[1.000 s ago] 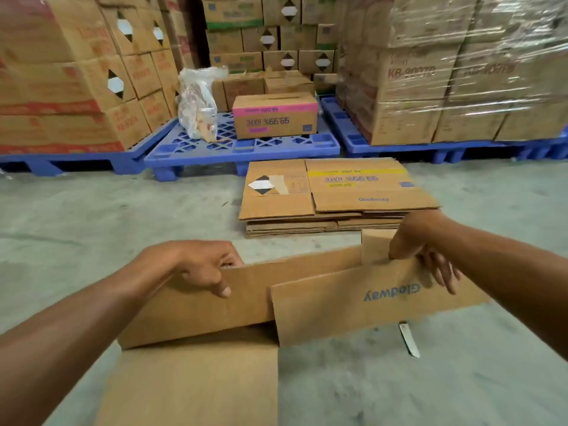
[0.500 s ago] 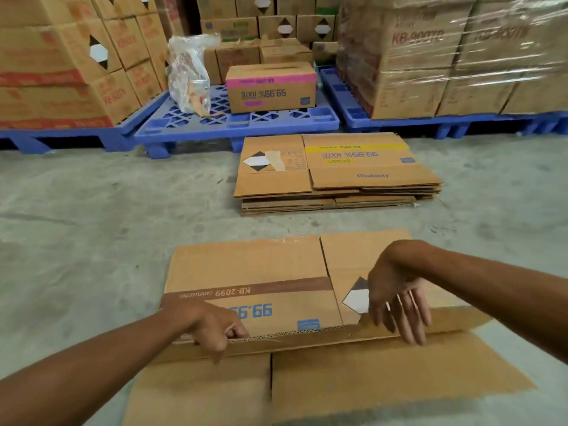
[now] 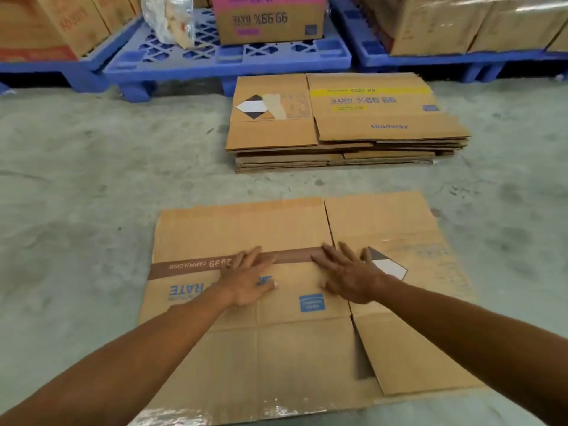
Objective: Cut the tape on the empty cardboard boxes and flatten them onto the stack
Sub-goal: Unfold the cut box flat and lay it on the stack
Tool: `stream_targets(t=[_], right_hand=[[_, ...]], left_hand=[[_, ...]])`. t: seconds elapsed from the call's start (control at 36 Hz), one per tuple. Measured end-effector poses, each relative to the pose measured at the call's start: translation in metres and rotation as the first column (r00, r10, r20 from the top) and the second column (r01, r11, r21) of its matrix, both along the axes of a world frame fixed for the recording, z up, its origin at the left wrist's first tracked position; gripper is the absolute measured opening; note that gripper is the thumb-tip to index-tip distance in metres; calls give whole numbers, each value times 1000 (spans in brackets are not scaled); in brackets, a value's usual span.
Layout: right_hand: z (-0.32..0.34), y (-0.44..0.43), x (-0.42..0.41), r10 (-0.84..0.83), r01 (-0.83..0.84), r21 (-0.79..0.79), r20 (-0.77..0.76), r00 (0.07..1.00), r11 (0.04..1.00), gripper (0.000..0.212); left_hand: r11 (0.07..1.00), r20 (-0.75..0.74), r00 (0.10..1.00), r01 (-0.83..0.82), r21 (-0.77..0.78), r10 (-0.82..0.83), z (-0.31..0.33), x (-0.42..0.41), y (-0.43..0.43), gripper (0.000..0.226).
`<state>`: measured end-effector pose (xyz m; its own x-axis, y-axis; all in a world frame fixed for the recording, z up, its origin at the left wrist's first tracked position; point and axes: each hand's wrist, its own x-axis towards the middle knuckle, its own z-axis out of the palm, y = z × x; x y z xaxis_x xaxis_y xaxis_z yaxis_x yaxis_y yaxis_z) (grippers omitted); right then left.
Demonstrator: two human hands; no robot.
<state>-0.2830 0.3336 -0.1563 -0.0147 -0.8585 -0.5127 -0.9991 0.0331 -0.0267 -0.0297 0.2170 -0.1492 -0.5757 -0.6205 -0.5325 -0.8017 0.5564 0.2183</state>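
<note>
The flattened box (image 3: 276, 342) lies on the concrete floor (image 3: 76, 195), short of the stack (image 3: 344, 136). Left hand (image 3: 249, 281) and right hand (image 3: 350, 278) press flat on it, fingers spread, gripping nothing.

Warehouse: stacked cartons (image 3: 430, 23) on blue pallets (image 3: 227, 58), concrete floor (image 3: 76, 179).

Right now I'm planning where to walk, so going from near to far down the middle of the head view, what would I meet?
Flattened brown cardboard box under both hands → bare grey concrete floor → stack of flattened cardboard boxes → blue plastic pallet → pink-banded cardboard box standing on it.
</note>
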Motion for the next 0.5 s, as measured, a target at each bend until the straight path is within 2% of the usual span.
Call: stream_targets(t=[0.08, 0.19, 0.33, 0.44, 0.5], right_hand=[[-34, 13, 4, -15, 15, -98, -2, 1000, 995, 72], [-64, 13, 0, -19, 27, -287, 31, 999, 957, 68], [-61, 17, 2, -29, 43, -209, 69, 997, 977, 69], [-52, 17, -4, -66, 92, -215, 127, 990, 972, 73], [-47, 27, -12, -79, 106, -229, 126, 989, 968, 75]], left_hand=[[999, 2, 1000, -22, -35, 22, -42, -8, 16, 82], [988, -104, 994, -32, -148, 17, -82, -5, 15, 86], [999, -55, 998, -20, -33, 18, -82, -4, 16, 87], [998, -88, 996, -17, -64, 12, -68, 9, 6, 83], [995, -81, 995, -67, -77, 61, -62, 30, 1, 86]])
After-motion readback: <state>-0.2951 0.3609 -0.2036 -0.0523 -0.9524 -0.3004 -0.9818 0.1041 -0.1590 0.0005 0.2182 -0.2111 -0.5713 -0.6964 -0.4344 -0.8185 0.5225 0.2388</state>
